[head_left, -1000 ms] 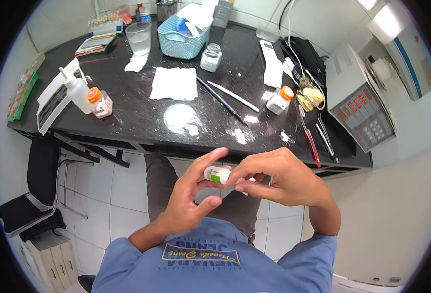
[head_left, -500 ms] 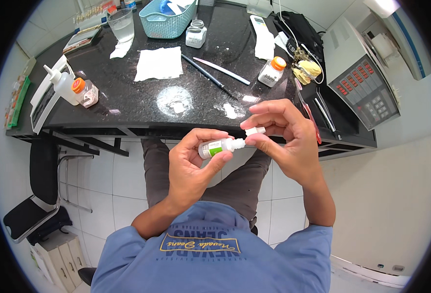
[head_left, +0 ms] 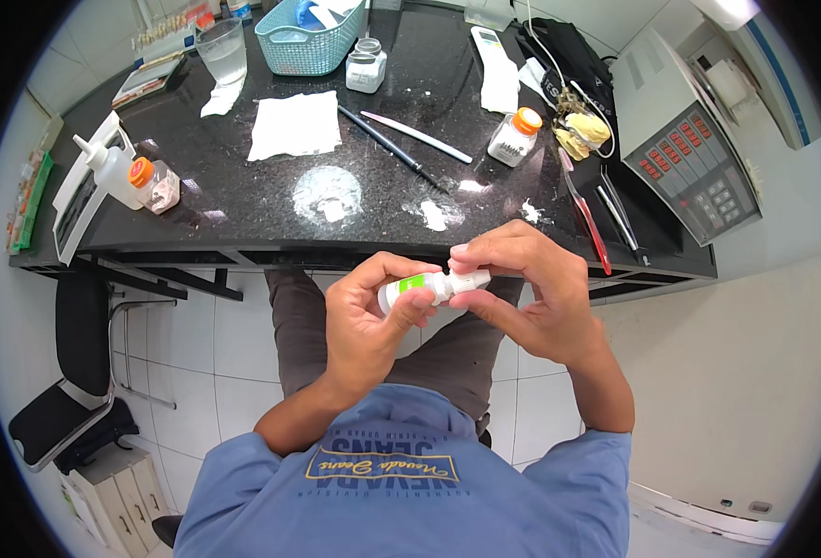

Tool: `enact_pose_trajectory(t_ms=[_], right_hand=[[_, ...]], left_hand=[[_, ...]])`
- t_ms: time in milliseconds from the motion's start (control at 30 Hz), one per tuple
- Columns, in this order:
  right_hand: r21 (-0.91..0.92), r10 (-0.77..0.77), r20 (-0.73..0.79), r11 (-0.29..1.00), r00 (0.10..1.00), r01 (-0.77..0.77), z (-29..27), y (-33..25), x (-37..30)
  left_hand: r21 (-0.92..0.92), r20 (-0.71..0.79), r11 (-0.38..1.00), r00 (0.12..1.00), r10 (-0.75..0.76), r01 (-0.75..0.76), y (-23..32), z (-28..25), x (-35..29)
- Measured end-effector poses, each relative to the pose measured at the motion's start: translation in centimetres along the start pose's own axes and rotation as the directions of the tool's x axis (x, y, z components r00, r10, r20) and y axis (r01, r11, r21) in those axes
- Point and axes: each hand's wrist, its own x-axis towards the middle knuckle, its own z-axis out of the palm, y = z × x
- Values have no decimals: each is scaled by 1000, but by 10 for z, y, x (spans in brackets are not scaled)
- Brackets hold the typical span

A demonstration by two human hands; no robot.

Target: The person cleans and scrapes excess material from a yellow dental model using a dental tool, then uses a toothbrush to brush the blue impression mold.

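My left hand grips a small white dropper bottle with a green label patch, held nearly level above my lap, just off the bench's front edge. Thumb and fingertips of my right hand pinch the white cap, which now sits over the bottle's neck. Whether the cap is threaded on cannot be seen. On the bench beyond my hands lie a dark-handled brush and a pale pink pen-like tool. White powder patches spot the surface near the front edge.
A black glossy bench spans the front. At left stand a white squeeze bottle and an orange-capped jar. At right are another orange-capped jar, red tweezers and a control-panel machine. A teal basket stands behind.
My right hand has brought the cap left onto the bottle's neck; before, cap and nozzle were apart. The bottle has turned a little in my left hand. The view has shifted slightly.
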Motion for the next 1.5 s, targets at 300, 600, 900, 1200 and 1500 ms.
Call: enact_pose_trajectory(t_ms=[300, 600, 900, 1200, 1500], right_hand=[[-129, 117, 32, 985, 993, -112, -1, -1, -4], [-220, 132, -39, 966, 990, -138, 5, -14, -9], [-108, 200, -136, 971, 970, -215, 33, -13, -44], [-59, 301, -31, 951, 953, -303, 39, -9, -69], [-106, 433, 71, 899, 899, -425, 60, 12, -95]], left_hand=[[48, -4, 988, 989, 149, -149, -5, 7, 5], [114, -2, 988, 995, 104, -103, -15, 0, -2], [15, -1, 999, 999, -47, 47, -21, 0, -32], [86, 43, 975, 977, -210, 206, -35, -7, -52], [-35, 94, 914, 912, -400, 404, -57, -19, -55]])
